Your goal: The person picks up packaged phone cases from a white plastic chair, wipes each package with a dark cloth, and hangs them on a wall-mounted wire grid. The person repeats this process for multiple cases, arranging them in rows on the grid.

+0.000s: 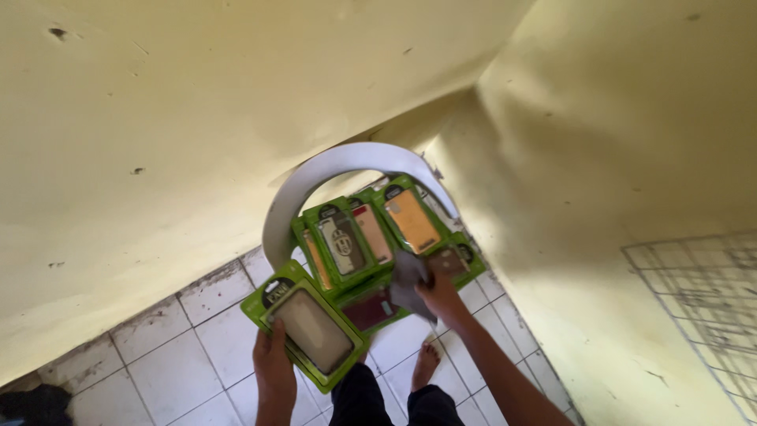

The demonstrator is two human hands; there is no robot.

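The left hand (274,371) has its fingers (277,335) closed on the lower edge of a flat, rectangular phone-case pack (306,323): glossy green card with a clear plastic window over a dull grey-beige case. The pack rises up and to the right from those fingers, tilted, above the white tiled floor (201,335) with its dark grout lines. Just right of it, more green packs (371,237) lie fanned and overlapping on the seat of a white plastic chair (315,177) with a smooth curved back; their cases are pale, orange and dark red. The right hand (440,293) has its fingers clamped on a limp grey cloth (410,284), which hangs over the packs just left of that hand. Rough yellow walls (615,158) enclose the corner.
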